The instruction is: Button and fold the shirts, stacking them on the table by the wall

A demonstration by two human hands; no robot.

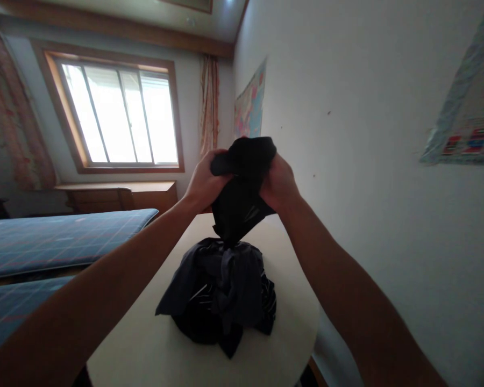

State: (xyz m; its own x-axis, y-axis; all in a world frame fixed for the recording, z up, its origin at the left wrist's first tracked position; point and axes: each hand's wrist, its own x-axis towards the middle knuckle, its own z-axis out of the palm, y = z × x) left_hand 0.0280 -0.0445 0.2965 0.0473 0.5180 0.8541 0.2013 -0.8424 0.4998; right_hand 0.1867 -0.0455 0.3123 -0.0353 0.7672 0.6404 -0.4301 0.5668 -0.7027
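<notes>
My left hand (211, 180) and my right hand (281, 181) hold up a black cloth garment (242, 185) between them, one on each side. Its upper edge is folded over, and its lower part hangs down to a point. What kind of garment it is, I cannot tell. Right below lies a heap of dark clothes (242, 282), partly dark grey-blue and partly black with thin white lines. The tip of the hanging cloth meets the top of the heap. Some fingers of both hands are hidden by the cloth.
The heap rests on a pale table (280, 344) with a rounded edge, close to a white wall (367, 204) on the right. Blue checked mattresses (64, 236) lie to the left. Farther back, a wooden desk (153, 187) stands under a window (116, 115).
</notes>
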